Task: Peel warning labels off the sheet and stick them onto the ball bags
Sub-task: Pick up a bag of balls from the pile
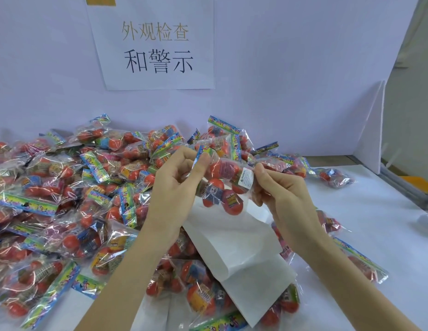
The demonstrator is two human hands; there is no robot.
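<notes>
A clear bag of red balls [220,187] with a rainbow header is held up between both hands above the pile. My left hand [174,187] pinches the bag's header end with thumb and fingers. My right hand [277,189] grips the bag's other side, its thumb beside a white warning label [247,178] stuck on the plastic. Below the hands lies a white label sheet [234,249], bent across other bags. A big heap of ball bags [64,199] covers the table's left and middle.
A white table [380,237] shows on the right, with a few ball bags [337,176] lying on it. A white wall with a paper sign [158,44] stands behind the heap. A metal frame and a yellow part [416,185] run along the far right edge.
</notes>
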